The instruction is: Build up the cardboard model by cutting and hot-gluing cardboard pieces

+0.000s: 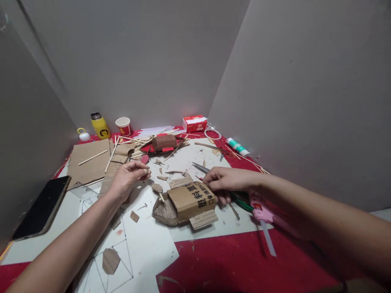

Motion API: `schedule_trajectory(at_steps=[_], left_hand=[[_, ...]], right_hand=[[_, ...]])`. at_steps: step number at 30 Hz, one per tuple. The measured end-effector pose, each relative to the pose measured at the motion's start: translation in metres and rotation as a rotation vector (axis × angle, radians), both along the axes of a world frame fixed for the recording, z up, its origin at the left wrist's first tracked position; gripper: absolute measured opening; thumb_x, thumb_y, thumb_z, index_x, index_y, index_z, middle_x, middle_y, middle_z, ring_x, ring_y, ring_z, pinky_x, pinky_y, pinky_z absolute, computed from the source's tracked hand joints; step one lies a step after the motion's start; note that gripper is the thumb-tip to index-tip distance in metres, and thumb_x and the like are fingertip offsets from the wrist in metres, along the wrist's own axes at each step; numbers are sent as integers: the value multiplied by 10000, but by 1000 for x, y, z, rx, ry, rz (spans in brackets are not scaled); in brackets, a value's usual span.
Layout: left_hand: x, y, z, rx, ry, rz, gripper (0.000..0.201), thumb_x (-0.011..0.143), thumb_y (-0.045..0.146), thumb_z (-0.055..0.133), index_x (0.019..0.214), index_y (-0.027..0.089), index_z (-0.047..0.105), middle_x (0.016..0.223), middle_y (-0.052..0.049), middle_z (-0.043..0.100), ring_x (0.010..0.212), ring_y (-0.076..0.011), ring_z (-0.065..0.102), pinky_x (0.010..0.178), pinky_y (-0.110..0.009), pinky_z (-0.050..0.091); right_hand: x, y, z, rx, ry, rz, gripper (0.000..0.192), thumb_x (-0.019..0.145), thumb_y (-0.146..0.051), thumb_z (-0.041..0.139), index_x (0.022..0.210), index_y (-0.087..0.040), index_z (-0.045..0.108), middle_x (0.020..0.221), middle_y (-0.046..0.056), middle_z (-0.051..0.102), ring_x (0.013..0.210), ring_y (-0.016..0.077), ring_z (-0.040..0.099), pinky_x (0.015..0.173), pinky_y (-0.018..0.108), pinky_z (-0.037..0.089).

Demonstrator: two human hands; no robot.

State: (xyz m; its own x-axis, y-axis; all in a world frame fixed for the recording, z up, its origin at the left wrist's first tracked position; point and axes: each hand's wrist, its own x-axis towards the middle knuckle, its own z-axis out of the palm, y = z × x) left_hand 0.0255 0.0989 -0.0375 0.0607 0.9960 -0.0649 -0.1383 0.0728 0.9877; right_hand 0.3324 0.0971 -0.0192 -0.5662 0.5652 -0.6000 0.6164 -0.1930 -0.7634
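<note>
A small cardboard boat model with a curved roof bearing printed characters sits in the middle on white paper. My right hand is curled against the right end of this boat, its fingertips partly hidden. Scissors with green handles lie under that hand, blades showing beyond it. Left of the boat and a little above the paper, my left hand has its fingertips pinched together; whatever is between them is too small to make out. Cardboard scraps lie between the left forearm and the boat.
Behind stand a red and brown boat model, thin wooden sticks, a paper cup, a yellow bottle and a red box. A phone lies left, a pink glue gun right. Grey walls enclose the table.
</note>
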Motion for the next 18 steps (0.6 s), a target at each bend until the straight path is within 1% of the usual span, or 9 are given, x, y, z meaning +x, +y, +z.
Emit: schedule_trajectory(at_steps=[6,10,12,15,16,18], left_hand=[[0,1,-1,-11,13,22,234,519,241,836,665,140,682,635,-16,690,587,-114,635,600,-216,479],[0,3,-3,-1,24,49,198,529,253,800,635,141,676,624,-12,677,591,-108,625,596,-211,465],[1,2,-2,11,36,55,203,537,263,792,661,140,689,634,-11,678,597,-109,620,605,-218,467],[4,-1,1,39,66,50,274,562,304,806,762,139,715,641,-1,675,590,-108,603,611,-230,470],[6,-3,3,48,81,41,284,576,322,810,769,138,713,630,2,668,579,-107,593,601,-231,466],[9,-7,9,60,118,5,264,599,337,813,714,134,689,588,4,643,543,-102,565,570,-229,447]], right_hand=[[1,0,1,12,-1,-16,77,761,-198,506,754,-150,565,575,11,669,446,78,612,430,161,456],[1,-3,2,27,11,-32,120,794,-257,536,781,-147,581,557,5,654,446,79,600,438,170,460],[1,-4,2,27,15,-33,155,812,-300,555,782,-150,577,549,5,649,443,79,594,440,172,462],[0,-4,1,23,11,-37,207,819,-352,586,778,-149,574,546,1,642,445,75,591,459,173,476],[0,-4,0,24,8,-38,222,815,-366,596,773,-150,575,545,-2,638,444,75,589,460,175,479],[1,-3,0,30,4,-34,249,808,-397,610,759,-156,573,539,-6,630,438,78,583,443,181,471]])
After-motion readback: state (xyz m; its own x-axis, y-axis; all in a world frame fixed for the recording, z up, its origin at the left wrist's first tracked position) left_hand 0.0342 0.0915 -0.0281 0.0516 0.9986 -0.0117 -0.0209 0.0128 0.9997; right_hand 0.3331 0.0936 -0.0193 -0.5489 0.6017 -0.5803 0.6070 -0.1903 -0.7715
